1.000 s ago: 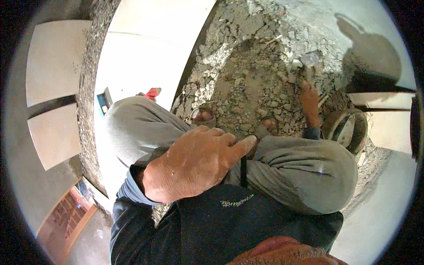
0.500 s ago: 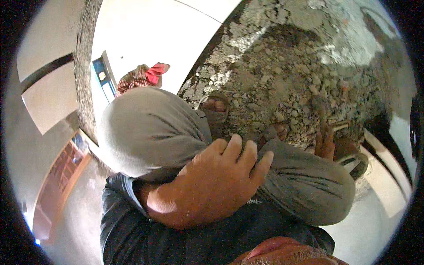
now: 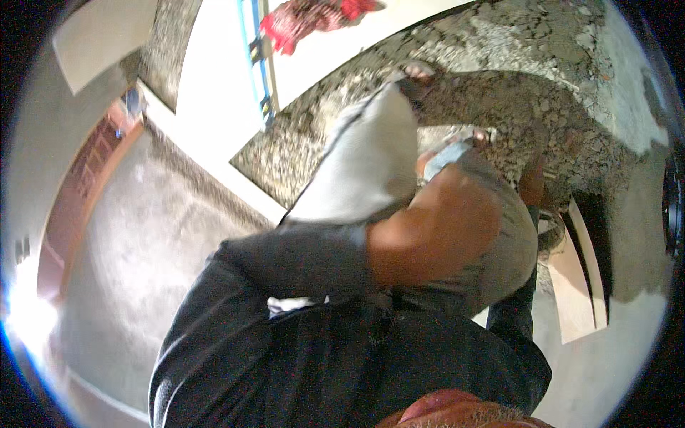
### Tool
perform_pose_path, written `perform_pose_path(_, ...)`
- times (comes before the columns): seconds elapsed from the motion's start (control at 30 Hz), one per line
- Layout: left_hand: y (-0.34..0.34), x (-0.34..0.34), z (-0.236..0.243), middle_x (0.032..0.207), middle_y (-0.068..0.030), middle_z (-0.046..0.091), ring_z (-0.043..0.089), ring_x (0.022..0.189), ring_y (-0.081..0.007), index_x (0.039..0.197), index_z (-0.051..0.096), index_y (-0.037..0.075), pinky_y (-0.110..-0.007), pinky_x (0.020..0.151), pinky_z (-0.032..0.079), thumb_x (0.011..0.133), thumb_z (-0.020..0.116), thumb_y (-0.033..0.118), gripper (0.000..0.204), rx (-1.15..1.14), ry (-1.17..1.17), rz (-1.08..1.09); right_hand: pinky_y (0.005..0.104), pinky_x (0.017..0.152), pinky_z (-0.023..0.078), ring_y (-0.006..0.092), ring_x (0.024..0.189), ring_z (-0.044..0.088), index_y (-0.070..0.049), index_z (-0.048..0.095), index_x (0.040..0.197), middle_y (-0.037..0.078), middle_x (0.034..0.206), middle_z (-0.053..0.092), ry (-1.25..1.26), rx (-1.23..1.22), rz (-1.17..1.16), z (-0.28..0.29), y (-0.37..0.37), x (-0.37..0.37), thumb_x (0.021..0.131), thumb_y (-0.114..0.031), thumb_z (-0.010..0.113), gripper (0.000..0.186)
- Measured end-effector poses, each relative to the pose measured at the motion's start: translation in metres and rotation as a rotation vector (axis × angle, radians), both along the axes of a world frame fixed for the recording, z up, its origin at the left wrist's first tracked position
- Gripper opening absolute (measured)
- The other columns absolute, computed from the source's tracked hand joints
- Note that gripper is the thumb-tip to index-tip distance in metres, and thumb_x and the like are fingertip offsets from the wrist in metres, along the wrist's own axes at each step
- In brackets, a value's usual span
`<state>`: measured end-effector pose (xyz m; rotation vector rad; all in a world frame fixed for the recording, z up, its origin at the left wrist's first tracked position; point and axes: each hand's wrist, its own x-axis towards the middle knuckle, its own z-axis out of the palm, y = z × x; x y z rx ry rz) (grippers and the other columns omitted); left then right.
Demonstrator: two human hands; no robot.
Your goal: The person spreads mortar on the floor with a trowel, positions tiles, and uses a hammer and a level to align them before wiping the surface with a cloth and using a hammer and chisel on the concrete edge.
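Observation:
My left hand (image 3: 439, 232) lies across my right knee (image 3: 499, 264); motion smears it and its fingers cannot be made out. Beyond that knee, my right hand (image 3: 531, 182) hangs low beside the shaded rubble (image 3: 492, 100). Its fingers are too dark and blurred to read, and whether it holds anything is hidden. Between my knees shows a pale blue-grey patch (image 3: 446, 158) whose kind is unclear. My feet rest on the rubble, with toes (image 3: 417, 70) visible past my left knee (image 3: 378, 157).
A large white slab (image 3: 214, 93) lies at the upper left. On it are a blue spirit level (image 3: 255, 64) and a red patterned cloth (image 3: 307, 23). Pale flat panels stand at right (image 3: 571, 285) and far left (image 3: 107, 39). A brown framed panel (image 3: 85, 185) is at left.
My view and body have turned, so the slab, level and cloth sit higher and further right. My left hand has moved rightward from between my knees onto the right knee.

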<state>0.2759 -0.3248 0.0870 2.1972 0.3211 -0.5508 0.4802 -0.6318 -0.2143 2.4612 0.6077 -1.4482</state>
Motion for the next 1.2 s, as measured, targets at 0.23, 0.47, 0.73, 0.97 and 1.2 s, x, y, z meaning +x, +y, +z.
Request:
perform_pose_path(0.23,-0.054,-0.014,0.007,0.071,-0.0076,0.063,0.060,0.063,-0.0248,0.078,0.069,0.008,-0.043,0.052,0.042,0.077,0.063,0.017,0.011,-0.118,0.197,0.132,0.0533,0.099,0.044,0.0435,0.117,0.055,-0.002,0.046,0.137,0.024,0.136,0.050,-0.009,-0.190,0.363,0.017,0.047,0.021,0.096,-0.054,0.040,0.067)
perform_pose_path(0.47,-0.151,-0.084,0.000,0.068,-0.0021,0.058,0.057,0.061,-0.0201,0.100,0.067,0.010,-0.038,0.050,0.038,0.083,0.059,0.022,0.022,0.475,-0.165,0.369,0.0556,0.102,0.041,0.0448,0.118,0.054,0.000,0.048,0.135,0.027,0.136,0.050,-0.020,-0.118,0.297,0.085,0.092,0.007,0.098,-0.060,0.033,0.073)
perform_pose_path(0.73,-0.115,-0.125,0.139,0.103,-0.0169,0.068,0.065,0.098,-0.0344,0.120,0.060,0.010,-0.043,0.079,0.052,0.091,0.050,0.015,0.031,0.025,0.145,0.768,0.0392,0.037,0.037,0.0213,0.044,0.049,0.001,0.053,0.106,0.007,0.065,0.053,0.356,-0.045,-0.265,0.183,0.100,-0.007,0.086,-0.033,0.068,0.042)
perform_pose_path(0.97,-0.198,-0.254,0.207,0.127,-0.0194,0.058,0.056,0.115,-0.0355,0.134,0.055,0.012,-0.039,0.098,0.045,0.087,0.058,0.011,0.047,0.079,0.183,1.211,0.0311,0.033,0.030,0.0128,0.040,0.041,-0.013,0.049,0.098,-0.002,0.058,0.040,0.468,0.028,-0.533,0.275,0.070,-0.092,0.093,-0.029,0.063,0.021)
perform_pose_path(1.2,-0.371,-0.357,0.178,0.138,-0.0288,0.047,0.052,0.122,-0.0436,0.144,0.037,-0.001,-0.044,0.102,0.042,0.100,0.041,0.040,0.060,-0.234,0.628,1.600,0.0302,0.040,0.038,0.0135,0.048,0.047,-0.004,0.050,0.112,0.001,0.069,0.048,0.531,0.116,-0.309,0.282,0.067,-0.202,0.092,-0.030,0.063,0.035)
